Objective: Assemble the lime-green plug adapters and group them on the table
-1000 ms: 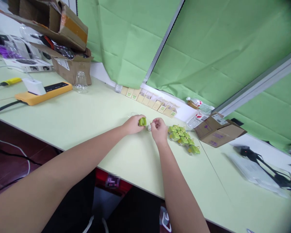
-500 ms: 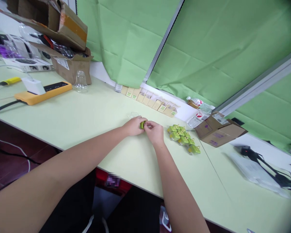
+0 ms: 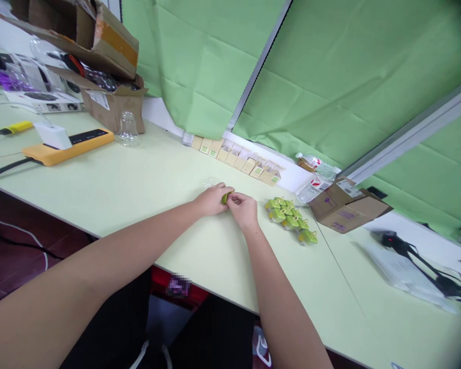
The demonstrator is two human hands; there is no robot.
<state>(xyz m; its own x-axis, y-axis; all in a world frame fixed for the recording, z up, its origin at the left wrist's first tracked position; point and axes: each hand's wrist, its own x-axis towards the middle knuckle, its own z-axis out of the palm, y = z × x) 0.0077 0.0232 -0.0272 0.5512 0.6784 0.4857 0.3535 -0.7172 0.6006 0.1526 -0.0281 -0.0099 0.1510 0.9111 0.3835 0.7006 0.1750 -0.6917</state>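
A small green piece (image 3: 226, 198), much of it covered by fingers, is held between my two hands above the pale table (image 3: 169, 179). My left hand (image 3: 212, 200) is closed around its left side. From the right, the bent fingers of my right hand (image 3: 244, 209) pinch at its edge. Just behind my left hand lies a clear plastic piece (image 3: 210, 182). To the right of my right hand stands a cluster of small green-topped containers (image 3: 290, 215) with clear lower parts and loops on top.
Small cardboard boxes (image 3: 236, 156) line the table's back edge. A power strip (image 3: 71, 147), a clear jar (image 3: 128, 130) and cardboard cartons (image 3: 113, 102) are at left. Toward the right are plastic bottles (image 3: 313, 188), an open carton (image 3: 349, 207) and a black device (image 3: 426, 266) on plastic.
My right hand has shifted very slightly left. The green piece has turned a little between the fingers; both hands keep hold of it.
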